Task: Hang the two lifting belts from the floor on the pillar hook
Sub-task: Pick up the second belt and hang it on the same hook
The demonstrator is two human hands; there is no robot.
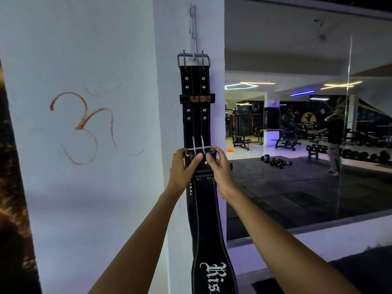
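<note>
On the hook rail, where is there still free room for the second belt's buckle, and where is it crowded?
The hook rail shows bare hooks above the USI belt's buckle. The lowest hook is crowded: that buckle fills it. Both hands, left hand and right hand, hold the second belt's buckle lower down, over the USI belt.

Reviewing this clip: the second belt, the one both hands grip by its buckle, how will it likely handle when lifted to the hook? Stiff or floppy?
Probably fairly stiff: the second belt hangs below the hands in one smooth gentle curve, with no folds. It looks thick and stitched, so likely weighty for its size; left hand and right hand both grip the buckle. Its two loose prongs stick up and may flop or snag.
</note>
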